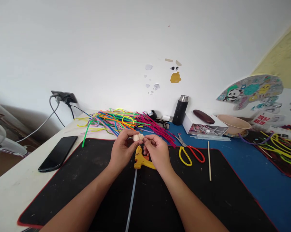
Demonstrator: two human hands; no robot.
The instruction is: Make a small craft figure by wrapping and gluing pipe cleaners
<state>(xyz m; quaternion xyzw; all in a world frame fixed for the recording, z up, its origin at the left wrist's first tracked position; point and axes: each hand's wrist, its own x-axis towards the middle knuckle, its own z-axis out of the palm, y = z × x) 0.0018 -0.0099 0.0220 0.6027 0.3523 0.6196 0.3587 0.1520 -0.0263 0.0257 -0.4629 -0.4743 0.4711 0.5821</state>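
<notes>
My left hand (121, 149) and right hand (159, 152) pinch a small, cream-coloured rounded piece (137, 137) between their fingertips above a black, red-edged mat (87, 180). Just beneath lies a yellow glue gun (139, 158), its handle partly hidden by my right hand, a translucent glue stick (132, 196) trailing toward me. Right of it lie scissors with yellow and red handles (185, 157) and a pale wooden stick (209, 161); left, a black phone (57, 154). Multicoloured fuzzy stems (107, 120) and a black, silver-topped bottle (180, 112) line the back of the counter (247, 180), white at left, blue at right, against a stickered white wall (99, 58).
</notes>
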